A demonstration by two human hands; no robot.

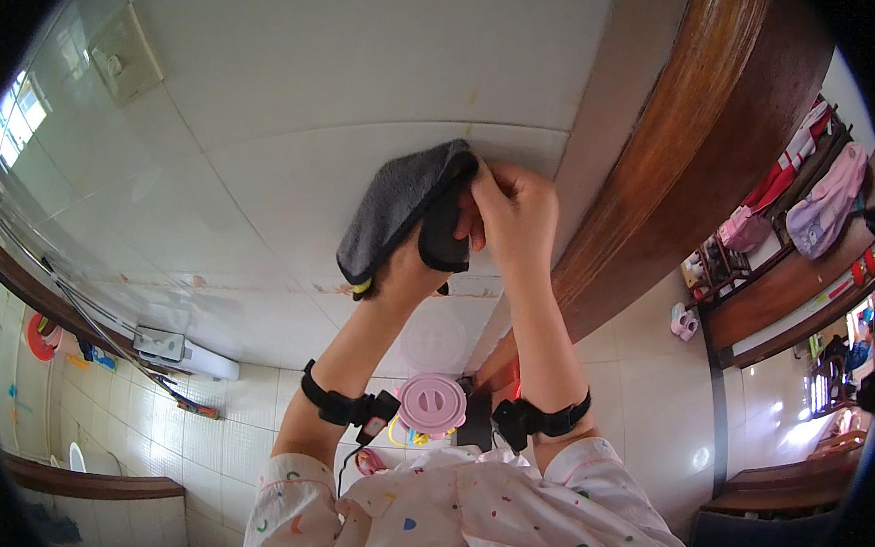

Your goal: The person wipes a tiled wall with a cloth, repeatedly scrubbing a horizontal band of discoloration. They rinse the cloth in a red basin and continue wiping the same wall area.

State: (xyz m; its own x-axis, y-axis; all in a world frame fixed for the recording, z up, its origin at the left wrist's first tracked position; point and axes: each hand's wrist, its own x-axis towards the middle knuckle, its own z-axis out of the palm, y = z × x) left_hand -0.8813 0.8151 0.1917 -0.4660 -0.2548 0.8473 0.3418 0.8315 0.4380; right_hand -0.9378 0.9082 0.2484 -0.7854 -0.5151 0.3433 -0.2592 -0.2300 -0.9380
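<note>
A dark grey cloth (404, 196) with a black edge drapes over my left hand (427, 254), hiding most of its fingers. My right hand (513, 203) pinches the cloth's upper right corner between thumb and fingers. Both hands are raised in front of a white tiled wall (323, 184), beside a brown wooden door frame (685, 153). Whether the cloth touches the tiles cannot be told. Each forearm wears a black strap with a small device.
Below my forearms a pink round lidded container (432, 403) stands on the floor. At left are a long-handled broom or mop (196, 408) and a white bin (207, 359). A wall switch (124, 59) is at upper left. Bags and clothes (825, 199) hang at far right, above white shoes (684, 322).
</note>
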